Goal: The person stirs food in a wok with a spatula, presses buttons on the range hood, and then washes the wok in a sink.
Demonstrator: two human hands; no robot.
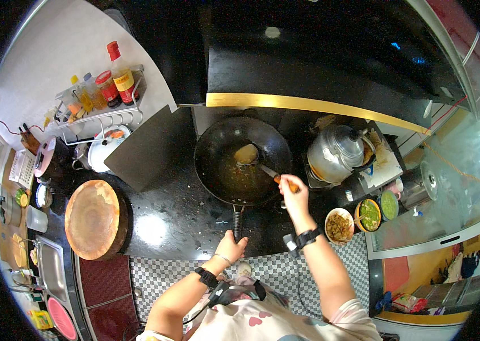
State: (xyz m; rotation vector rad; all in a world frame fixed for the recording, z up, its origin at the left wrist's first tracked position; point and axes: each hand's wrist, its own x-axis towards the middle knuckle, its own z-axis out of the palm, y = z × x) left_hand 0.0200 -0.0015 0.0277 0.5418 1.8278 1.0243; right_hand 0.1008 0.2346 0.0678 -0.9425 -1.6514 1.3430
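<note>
A dark wok (218, 170) sits on the stove, with a little liquid and small bits at its bottom. My left hand (229, 248) grips the wok's black handle (237, 219) near its end. In my right hand (294, 194) is the wooden handle of a metal ladle (269, 171). The ladle's bowl (246, 154) rests within the wok and holds brownish liquid. Both wrists wear black straps with small devices.
Right of the wok stands a metal kettle (336, 153). Bowls of cooked food (339, 226) and greens (369, 215) line the counter at the right. A round wooden chopping board (93, 219) lies left. Sauce bottles (123, 81) stand on a wall rack; a range hood (308, 102) hangs above.
</note>
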